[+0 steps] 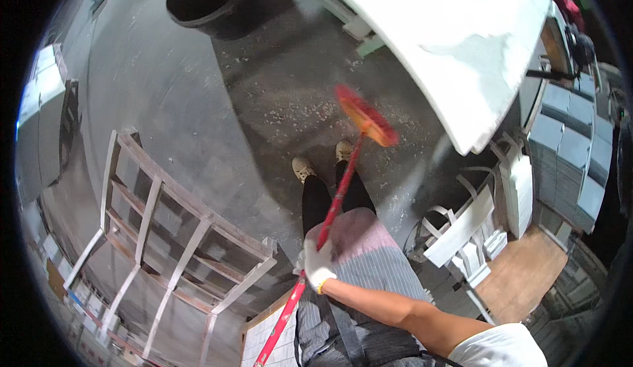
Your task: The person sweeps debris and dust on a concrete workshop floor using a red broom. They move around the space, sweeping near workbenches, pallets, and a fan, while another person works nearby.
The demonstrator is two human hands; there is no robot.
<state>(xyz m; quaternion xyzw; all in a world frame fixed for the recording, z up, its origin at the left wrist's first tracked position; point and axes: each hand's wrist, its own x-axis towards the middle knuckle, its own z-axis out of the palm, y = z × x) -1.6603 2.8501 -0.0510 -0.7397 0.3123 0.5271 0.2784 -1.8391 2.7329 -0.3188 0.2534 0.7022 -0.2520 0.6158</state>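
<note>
A broom with a red handle (339,195) slants across the front of my body. My right hand (318,267), in a white glove, is closed around the handle at waist height. Beyond my shoes, the orange and red broom head (366,118) is slightly blurred; whether it touches the floor I cannot tell. Pale crumbs and chips of debris (310,112) lie scattered on the grey floor around the head. The lower part of the handle, with a patterned red wrap, runs out at the bottom edge. My left hand does not show.
A large white panel (455,30) overhangs the upper right. A black tub (227,11) stands at the far left. Nearby on the left is a wooden frame rack (191,202). White pieces (461,225) and a brown board (521,275) sit at right, before stacked pale boxes (560,143).
</note>
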